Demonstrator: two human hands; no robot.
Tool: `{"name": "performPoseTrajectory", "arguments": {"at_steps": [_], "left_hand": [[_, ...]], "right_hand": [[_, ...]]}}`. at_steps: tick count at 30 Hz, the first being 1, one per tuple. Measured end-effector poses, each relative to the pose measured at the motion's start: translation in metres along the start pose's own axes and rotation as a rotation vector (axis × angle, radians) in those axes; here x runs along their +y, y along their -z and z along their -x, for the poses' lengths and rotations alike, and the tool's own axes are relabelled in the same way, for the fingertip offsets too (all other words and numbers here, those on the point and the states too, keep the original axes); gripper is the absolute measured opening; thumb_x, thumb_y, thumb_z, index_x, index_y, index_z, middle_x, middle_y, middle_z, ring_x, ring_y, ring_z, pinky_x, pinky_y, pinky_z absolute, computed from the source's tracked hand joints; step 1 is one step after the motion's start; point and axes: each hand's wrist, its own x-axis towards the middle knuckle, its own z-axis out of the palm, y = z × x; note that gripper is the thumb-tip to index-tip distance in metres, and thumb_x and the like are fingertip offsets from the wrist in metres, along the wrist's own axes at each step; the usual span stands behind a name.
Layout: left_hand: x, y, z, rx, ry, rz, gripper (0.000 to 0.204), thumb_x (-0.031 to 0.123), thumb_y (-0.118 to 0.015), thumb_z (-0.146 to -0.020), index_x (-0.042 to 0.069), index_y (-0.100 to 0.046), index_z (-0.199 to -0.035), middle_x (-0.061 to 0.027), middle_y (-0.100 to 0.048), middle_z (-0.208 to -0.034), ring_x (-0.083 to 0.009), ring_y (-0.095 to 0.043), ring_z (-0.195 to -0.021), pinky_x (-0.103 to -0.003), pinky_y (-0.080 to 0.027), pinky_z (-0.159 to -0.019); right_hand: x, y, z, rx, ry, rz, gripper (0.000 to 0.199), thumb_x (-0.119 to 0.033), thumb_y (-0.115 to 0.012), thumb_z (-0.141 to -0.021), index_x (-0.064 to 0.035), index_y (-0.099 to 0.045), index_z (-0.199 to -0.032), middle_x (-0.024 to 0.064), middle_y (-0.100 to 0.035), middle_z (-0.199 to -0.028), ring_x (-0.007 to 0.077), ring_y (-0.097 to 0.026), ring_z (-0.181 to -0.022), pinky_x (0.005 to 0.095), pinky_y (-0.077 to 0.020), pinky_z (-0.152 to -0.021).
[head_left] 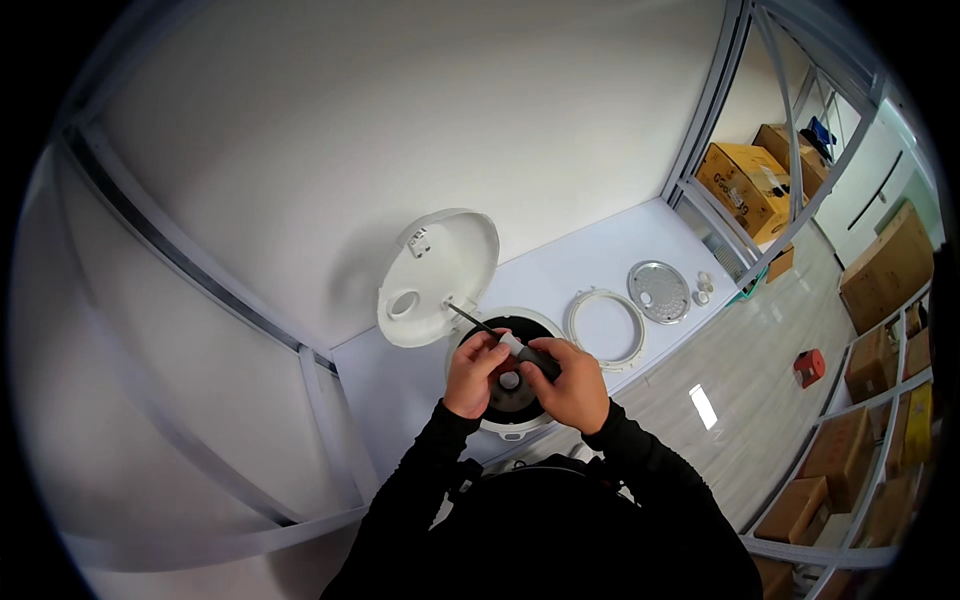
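A white rice cooker stands on the table with its lid shell raised at the back. My right hand is wrapped round the dark grey handle of a screwdriver. At the light front end of that handle, the fingers of my left hand are pinched on the tool. Its thin shaft slants up and left, with the tip at the lower edge of the lid shell, near the hinge; whether it sits in a screw is too small to tell. Both hands hang over the dark inside of the cooker and partly hide it.
Right of the cooker lie a white ring, a round metal plate and small white parts on the white table. A wall rises behind. Beyond the table's right side are cardboard boxes, shelving and a red object on the floor.
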Motion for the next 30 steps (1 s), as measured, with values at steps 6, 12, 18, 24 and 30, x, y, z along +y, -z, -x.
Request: {"name": "performPoseTrajectory", "arguments": {"at_steps": [6,12,18,24,30], "left_hand": [[0.0,0.002,0.001,-0.014,0.006,0.019,0.026,0.01,-0.061,-0.102,0.003,-0.063,-0.127,-0.0093,-0.07,-0.116,-0.0189,-0.07,-0.099,-0.034,-0.056,-0.09],[-0.002,0.004,-0.001,-0.026,0.009,0.047,0.025,0.011,-0.062,-0.102,0.004,-0.064,-0.126,-0.0085,-0.071,-0.115,-0.0188,-0.07,-0.099,-0.034,-0.056,-0.089],[-0.001,0.004,-0.001,-0.009,0.006,0.063,0.026,0.011,-0.062,-0.102,0.004,-0.064,-0.127,-0.0072,-0.07,-0.117,-0.017,-0.07,-0.097,-0.032,-0.057,-0.087],[0.005,-0.001,0.003,-0.072,-0.024,0.116,0.034,0.006,-0.059,-0.102,0.002,-0.059,-0.136,-0.0145,-0.065,-0.132,-0.0226,-0.067,-0.111,-0.037,-0.055,-0.095],[-0.003,0.002,0.001,-0.02,-0.047,0.09,0.032,0.005,-0.065,-0.101,0.002,-0.06,-0.133,-0.0084,-0.067,-0.119,-0.0168,-0.067,-0.105,-0.032,-0.055,-0.091]], "right_hand": [[-0.001,0.0,0.001,-0.009,0.02,0.031,0.034,-0.022,-0.076,-0.088,-0.0001,-0.071,-0.114,0.0207,-0.074,-0.101,0.0405,-0.072,-0.087,0.0446,-0.0578,-0.075],[-0.003,0.0,0.001,-0.016,-0.003,0.019,0.034,-0.023,-0.076,-0.088,-0.0003,-0.072,-0.114,0.0213,-0.073,-0.102,0.0411,-0.072,-0.087,0.045,-0.0577,-0.076],[-0.002,-0.004,-0.001,-0.036,-0.023,0.019,0.035,-0.024,-0.076,-0.089,0.0001,-0.071,-0.113,0.0234,-0.074,-0.099,0.0429,-0.072,-0.086,0.0456,-0.0578,-0.075],[-0.002,0.004,-0.008,-0.292,-0.418,-0.357,0.041,-0.024,-0.073,-0.095,0.0002,-0.061,-0.127,0.0174,-0.074,-0.094,0.0261,-0.075,-0.076,0.0358,-0.0561,-0.067],[0.001,0.016,-0.009,-0.422,-0.355,-0.608,0.052,-0.014,-0.075,-0.092,-0.0036,-0.052,-0.138,0.0114,-0.065,-0.106,0.0231,-0.071,-0.074,0.0337,-0.0558,-0.069]]}}
